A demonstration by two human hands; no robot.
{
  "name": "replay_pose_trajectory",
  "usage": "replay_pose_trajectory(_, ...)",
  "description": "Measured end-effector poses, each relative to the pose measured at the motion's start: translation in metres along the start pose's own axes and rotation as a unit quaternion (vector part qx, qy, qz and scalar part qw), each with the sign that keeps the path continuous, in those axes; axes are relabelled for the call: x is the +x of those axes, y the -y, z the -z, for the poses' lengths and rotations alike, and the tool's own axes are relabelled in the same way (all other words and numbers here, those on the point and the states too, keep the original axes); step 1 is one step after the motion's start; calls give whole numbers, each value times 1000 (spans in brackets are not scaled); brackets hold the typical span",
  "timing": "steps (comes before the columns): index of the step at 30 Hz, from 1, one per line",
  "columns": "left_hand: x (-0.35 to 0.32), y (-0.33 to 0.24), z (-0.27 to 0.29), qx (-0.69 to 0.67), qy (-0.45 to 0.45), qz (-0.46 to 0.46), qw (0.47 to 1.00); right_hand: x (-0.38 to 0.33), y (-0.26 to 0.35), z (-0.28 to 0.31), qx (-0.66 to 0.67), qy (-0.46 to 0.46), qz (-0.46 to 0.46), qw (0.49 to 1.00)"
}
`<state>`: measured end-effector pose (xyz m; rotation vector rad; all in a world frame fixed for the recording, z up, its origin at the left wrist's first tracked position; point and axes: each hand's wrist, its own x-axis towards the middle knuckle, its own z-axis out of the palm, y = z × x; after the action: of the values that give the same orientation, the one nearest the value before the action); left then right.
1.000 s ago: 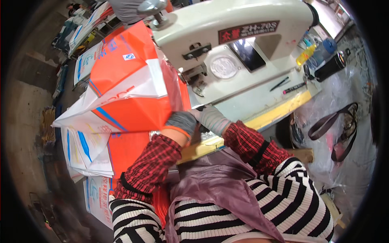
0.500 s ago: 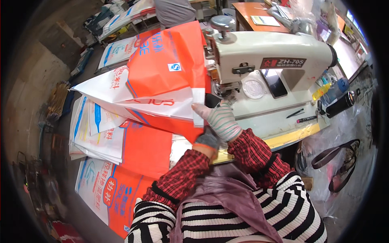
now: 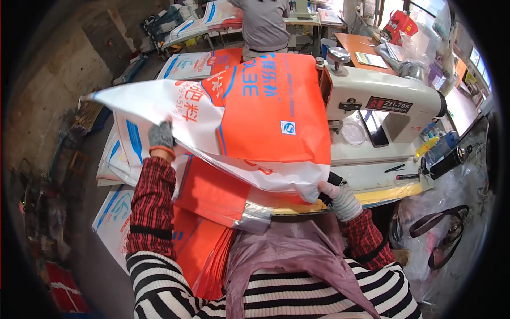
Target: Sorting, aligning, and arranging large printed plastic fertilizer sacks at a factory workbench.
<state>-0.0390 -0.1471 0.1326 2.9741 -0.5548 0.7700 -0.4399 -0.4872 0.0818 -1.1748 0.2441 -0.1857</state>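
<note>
A large orange and white woven-look sack [image 3: 265, 117] with blue and red print stretches across the work table, its white end pointing far left. My right hand [image 3: 342, 201], in a striped glove with bare fingertips, pinches the sack's near right corner beside the sewing machine. On the sack's near left edge, my left hand [image 3: 161, 137] in a grey glove is closed, its fingertips partly hidden. The white sewing machine [image 3: 372, 93] stands directly right of the sack, which covers part of its needle end.
Stacked flat sacks [image 3: 212, 194] lie under and left of the held one. A phone [image 3: 375, 127] and a round clear dish [image 3: 353, 132] rest by the machine; pens [image 3: 407, 176] and a black bottle [image 3: 449, 162] sit right. Beyond the table stands another person [image 3: 265, 24].
My left hand has moved from beside my right hand to the sack's left part. The sack has swung and spread rightward, with my right hand shifting right and nearer at its corner.
</note>
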Motion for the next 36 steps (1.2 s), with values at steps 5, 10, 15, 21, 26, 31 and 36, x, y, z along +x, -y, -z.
replay_pose_trajectory(5,24,-25,77,-290,-338,-19,895,21,16,7,-60,-160,32,985)
replay_pose_trajectory(10,-47,28,31,-438,-112,354,819,33,-15,9,-558,-83,165,809)
replay_pose_trajectory(15,-132,61,-13,-575,-56,508,639,-6,3,-85,-513,92,196,831)
replay_pose_trajectory(21,-167,62,-51,-357,136,405,831,-6,-17,-134,-554,175,424,695)
replay_pose_trajectory(26,-201,194,-59,215,268,-150,927,-29,-33,-152,-517,407,271,703)
replay_pose_trajectory(31,-277,278,-31,-48,368,404,836,12,-41,-45,-657,55,148,737)
replay_pose_trajectory(36,-149,59,39,175,389,173,888,30,-68,-3,-549,-151,91,817)
